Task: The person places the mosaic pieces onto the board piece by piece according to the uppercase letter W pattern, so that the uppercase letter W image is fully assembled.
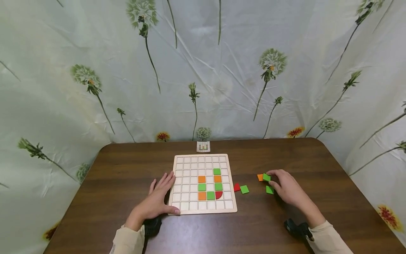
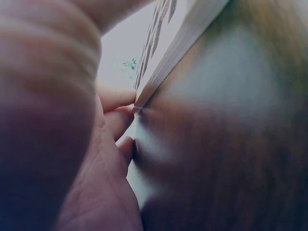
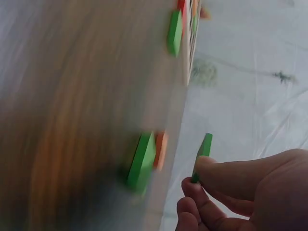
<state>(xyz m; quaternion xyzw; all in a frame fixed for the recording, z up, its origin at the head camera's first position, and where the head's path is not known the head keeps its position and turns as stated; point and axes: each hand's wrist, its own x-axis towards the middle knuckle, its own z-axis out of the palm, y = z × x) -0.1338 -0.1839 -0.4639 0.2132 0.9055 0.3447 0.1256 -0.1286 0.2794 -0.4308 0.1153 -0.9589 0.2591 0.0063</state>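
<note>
My right hand (image 1: 287, 188) pinches a green square tile (image 3: 204, 149) between thumb and fingers, above the table's right half. Beneath and beside it lie another green tile (image 1: 269, 189) and an orange tile (image 1: 260, 177). A pale wooden grid board (image 1: 187, 209) lies in the middle, holding several green and orange squares and one red quarter-round piece (image 1: 219, 194). My left hand (image 1: 157, 199) rests along the board's left side, fingers spread against its edge and thumb at the front corner. In the left wrist view, the fingertips (image 2: 126, 98) touch the board's side.
Just right of the board lie a red tile (image 1: 237, 187) and a green tile (image 1: 244, 189). A small card (image 1: 203, 146) printed with a grid pattern lies behind the board, by the table's back edge. A flowered curtain (image 1: 222, 70) hangs behind the brown table (image 1: 127, 158).
</note>
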